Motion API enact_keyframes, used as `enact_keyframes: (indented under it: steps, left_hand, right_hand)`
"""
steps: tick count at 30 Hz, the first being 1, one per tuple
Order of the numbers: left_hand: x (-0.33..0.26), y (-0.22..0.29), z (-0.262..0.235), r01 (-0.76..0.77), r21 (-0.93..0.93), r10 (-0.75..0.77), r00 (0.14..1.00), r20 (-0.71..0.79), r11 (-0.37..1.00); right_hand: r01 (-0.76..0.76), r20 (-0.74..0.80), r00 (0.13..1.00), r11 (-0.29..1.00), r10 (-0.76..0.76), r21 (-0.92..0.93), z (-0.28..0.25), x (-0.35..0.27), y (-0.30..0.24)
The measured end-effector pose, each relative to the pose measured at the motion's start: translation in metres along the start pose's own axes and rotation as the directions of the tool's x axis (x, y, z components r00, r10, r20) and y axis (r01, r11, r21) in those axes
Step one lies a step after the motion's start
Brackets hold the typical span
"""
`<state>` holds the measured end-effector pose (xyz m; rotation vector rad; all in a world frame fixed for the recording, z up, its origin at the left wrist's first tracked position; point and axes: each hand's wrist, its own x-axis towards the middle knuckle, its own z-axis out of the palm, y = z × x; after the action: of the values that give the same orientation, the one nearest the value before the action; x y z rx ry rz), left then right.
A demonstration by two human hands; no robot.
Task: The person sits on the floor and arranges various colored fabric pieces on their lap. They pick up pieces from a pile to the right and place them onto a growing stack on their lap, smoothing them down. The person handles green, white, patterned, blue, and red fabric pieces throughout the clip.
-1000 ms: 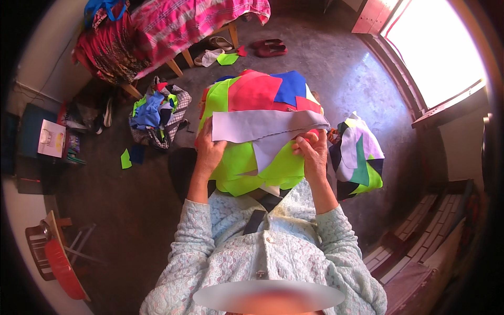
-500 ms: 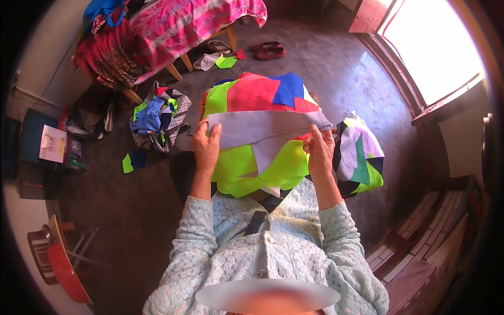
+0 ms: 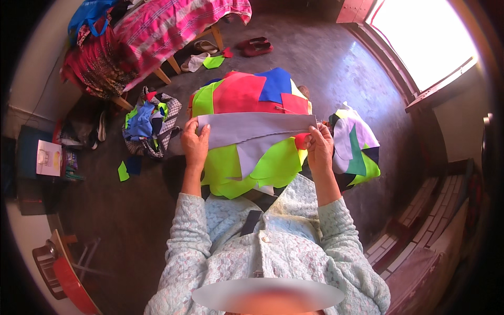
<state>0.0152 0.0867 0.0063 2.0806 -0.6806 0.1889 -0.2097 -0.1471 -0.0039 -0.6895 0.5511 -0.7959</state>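
Left hand [image 3: 195, 144] and right hand [image 3: 318, 147] each pinch an end of a soft grey cloth [image 3: 252, 131], stretched flat over a patchwork [image 3: 239, 94] of bright felt-like pieces.

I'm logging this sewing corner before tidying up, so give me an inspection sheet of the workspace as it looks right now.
Surface: dark floor, stack of coloured fabric pieces in front of the person.
Job's things: grey cloth strip stretched flat between both hands.
Clutter: scrap heap at left, cloth bundle at right, red shoes, green scraps.
Grips: left hand and right hand each pinch one end of the strip.
Cables: nothing seen.
Surroundings: bed with pink cover, bright window.
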Motion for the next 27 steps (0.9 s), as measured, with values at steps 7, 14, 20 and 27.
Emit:
enact_keyframes:
  steps: [7,14,20,27]
  left_hand:
    - [-0.001,-0.005,0.002,0.064,0.04,-0.063,0.998,-0.014,0.997]
    - [-0.004,0.072,0.011,-0.353,0.31,0.374,0.927,-0.009,0.883]
    - [-0.016,0.07,0.049,-0.484,0.36,0.347,0.856,0.383,0.798]
    - [-0.015,0.07,0.05,-0.492,0.372,0.338,0.849,0.406,0.787]
  right_hand:
    - [0.092,-0.147,0.979,0.946,-0.144,-0.311,-0.011,0.001,-0.001]
    - [0.558,0.455,0.79,0.173,-0.412,-0.812,0.01,-0.012,-0.004]
    - [0.615,0.572,0.77,0.093,-0.282,-0.783,0.011,-0.016,0.007]
    - [0.355,0.102,0.886,0.52,-0.453,-0.777,-0.074,0.014,-0.017]
